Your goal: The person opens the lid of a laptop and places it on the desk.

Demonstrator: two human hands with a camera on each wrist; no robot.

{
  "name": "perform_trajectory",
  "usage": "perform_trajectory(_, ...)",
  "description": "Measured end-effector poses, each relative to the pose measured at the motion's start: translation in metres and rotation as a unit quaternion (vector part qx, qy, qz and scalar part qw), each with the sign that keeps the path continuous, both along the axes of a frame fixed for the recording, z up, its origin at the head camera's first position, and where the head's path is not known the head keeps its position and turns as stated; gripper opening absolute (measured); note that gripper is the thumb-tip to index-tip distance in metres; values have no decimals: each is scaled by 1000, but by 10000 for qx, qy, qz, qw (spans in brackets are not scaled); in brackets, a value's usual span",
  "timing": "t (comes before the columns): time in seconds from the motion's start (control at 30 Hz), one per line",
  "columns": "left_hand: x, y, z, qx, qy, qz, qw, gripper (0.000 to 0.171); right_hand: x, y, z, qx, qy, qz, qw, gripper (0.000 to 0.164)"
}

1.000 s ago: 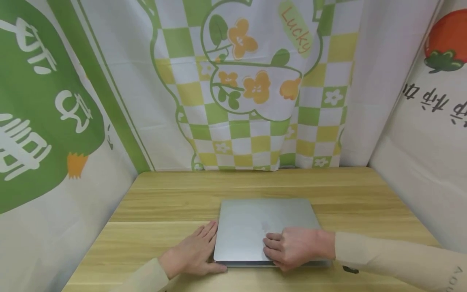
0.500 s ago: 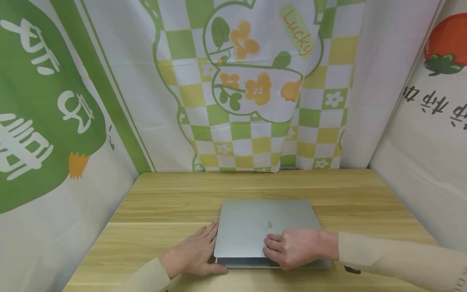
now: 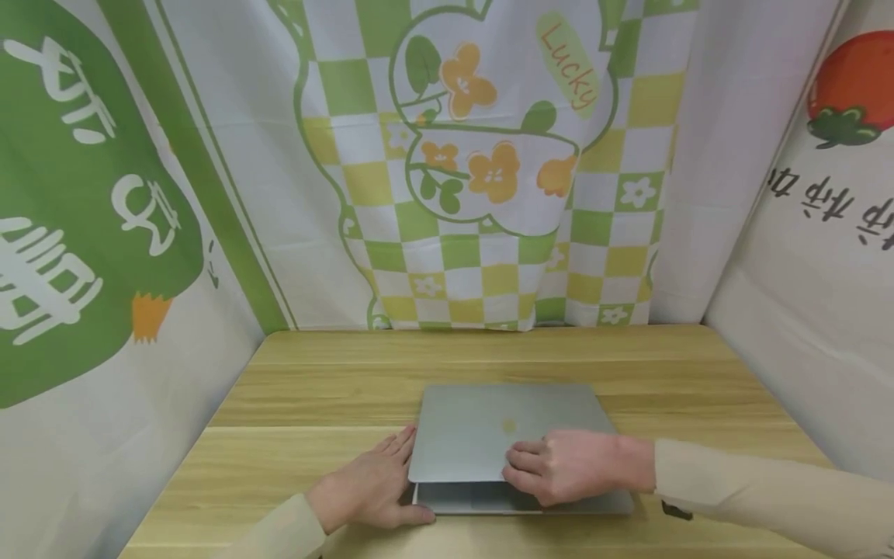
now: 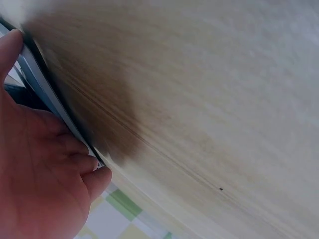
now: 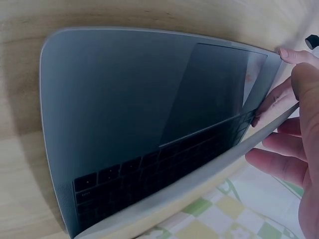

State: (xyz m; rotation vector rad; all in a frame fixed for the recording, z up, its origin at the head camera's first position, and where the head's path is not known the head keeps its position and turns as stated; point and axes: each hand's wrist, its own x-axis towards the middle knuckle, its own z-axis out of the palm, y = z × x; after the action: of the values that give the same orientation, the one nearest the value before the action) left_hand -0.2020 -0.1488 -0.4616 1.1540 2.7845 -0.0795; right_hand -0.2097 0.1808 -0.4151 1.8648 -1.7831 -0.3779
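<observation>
Laptop (image 3: pixel 461 423) seated on near half of wood-grain table (image 3: pixel 314 388), right of centre, lid (image 3: pixel 454 450) partly raised at near edge. Lid edge pinched by right hand (image 3: pixel 562 466), thumb beneath, fingers on top. Base braced at near left corner by left hand (image 3: pixel 373 485): thumb spread to near edge, fingers extended along left side. Logo (image 3: pixel 509 425) seen on lid, brand not legible. Under lid: keyboard (image 5: pixel 99 191), legends too small to read, and trackpad (image 5: pixel 214 84). "Lucky" printed on far cloth (image 3: pixel 462 252), among flowers and checks. Black Chinese characters (image 3: pixel 827 202) printed on right cloth (image 3: pixel 803 310), below red fruit (image 3: pixel 852 85); white lettering (image 3: pixel 52 287) on left cloth (image 3: pixel 188 388).
</observation>
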Motion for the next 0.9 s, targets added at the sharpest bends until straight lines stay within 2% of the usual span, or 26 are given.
perform_trajectory(0.2,0,0,-1,2,84,-47,10000,101,-2,1,6,-54,4,90,9999,28)
perform_trajectory(0.5,-2,1,1,25,150,-112,9998,97,-7,1,15,-356,-124,267,9989,32)
perform_trajectory(0.9,-3,-1,0,69,161,-116,9998,99,-9,3,30,-194,-220,235,9993,25)
